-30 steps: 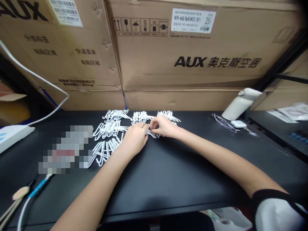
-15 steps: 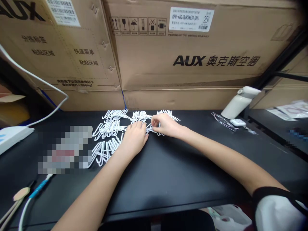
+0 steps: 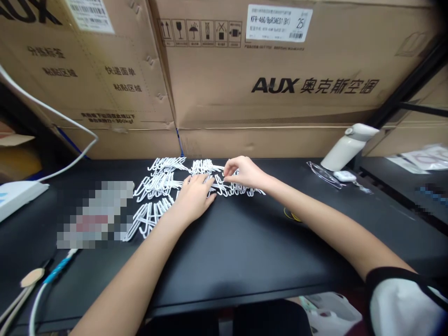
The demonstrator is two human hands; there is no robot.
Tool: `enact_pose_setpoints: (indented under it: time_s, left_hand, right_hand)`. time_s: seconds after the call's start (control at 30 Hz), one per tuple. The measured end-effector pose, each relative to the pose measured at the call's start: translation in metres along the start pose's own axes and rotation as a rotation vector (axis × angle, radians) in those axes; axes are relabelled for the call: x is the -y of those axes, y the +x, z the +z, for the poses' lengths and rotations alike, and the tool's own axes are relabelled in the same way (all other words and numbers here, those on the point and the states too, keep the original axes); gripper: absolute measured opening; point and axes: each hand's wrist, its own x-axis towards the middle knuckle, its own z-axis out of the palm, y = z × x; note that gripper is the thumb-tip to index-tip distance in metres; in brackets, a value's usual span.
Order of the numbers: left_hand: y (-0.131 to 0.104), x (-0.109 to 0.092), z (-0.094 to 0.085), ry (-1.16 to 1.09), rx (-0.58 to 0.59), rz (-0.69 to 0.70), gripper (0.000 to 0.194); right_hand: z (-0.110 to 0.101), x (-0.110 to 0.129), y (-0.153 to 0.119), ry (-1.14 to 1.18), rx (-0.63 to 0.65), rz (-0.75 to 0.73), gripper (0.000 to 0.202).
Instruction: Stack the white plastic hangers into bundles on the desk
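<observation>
Several groups of thin white hooked pieces lie on the black table [image 3: 245,261]. One group [image 3: 167,164] is at the back left, a second [image 3: 154,185] just in front of it, and a third [image 3: 150,217] nearest me. Another group [image 3: 202,166] lies behind my left hand [image 3: 196,193], which rests with fingers apart over the pieces around it. My right hand [image 3: 243,172] is closed in a pinch above the right-hand pieces [image 3: 241,189]; what its fingertips hold, if anything, is too small to make out.
Large cardboard boxes [image 3: 273,60] stand along the back. A white bottle [image 3: 346,148] leans at the right, near a clear packet [image 3: 325,176] and a small white case [image 3: 345,176]. Leftward are a blurred-out object [image 3: 100,210], a white cable [image 3: 63,110] and a white box [image 3: 21,196].
My right hand has lifted slightly from the pieces, and more of those below it show. My left hand's fingers have spread a little. A yellow loop now shows beside my right forearm.
</observation>
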Motion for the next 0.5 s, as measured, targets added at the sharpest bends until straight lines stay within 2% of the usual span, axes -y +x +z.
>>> enact_pose_setpoints:
  time_s: [0.17,0.27,0.33,0.4,0.43,0.5]
  left_hand:
    - [-0.001,-0.001,0.003,-0.030,-0.048,-0.004,0.035]
    - [0.002,0.002,0.000,-0.221,-0.135,-0.026,0.035]
    - [0.007,0.004,-0.005,-0.512,-0.246,-0.094,0.036]
    - [0.011,0.004,-0.012,-0.911,-0.344,-0.238,0.035]
    - [0.012,0.002,-0.016,-1.126,-0.338,-0.295,0.034]
    - [0.012,-0.002,-0.023,-1.456,-0.200,-0.334,0.038]
  right_hand:
    - [-0.012,-0.004,0.003,0.076,-0.101,0.046,0.014]
    - [-0.019,0.001,0.003,0.185,-0.256,0.029,0.014]
    - [-0.018,0.009,0.001,0.293,-0.326,0.014,0.015]
    - [-0.013,0.017,-0.001,0.410,-0.328,0.011,0.018]
    - [-0.009,0.021,-0.003,0.460,-0.323,0.005,0.019]
    - [0.001,0.025,-0.005,0.521,-0.316,-0.031,0.022]
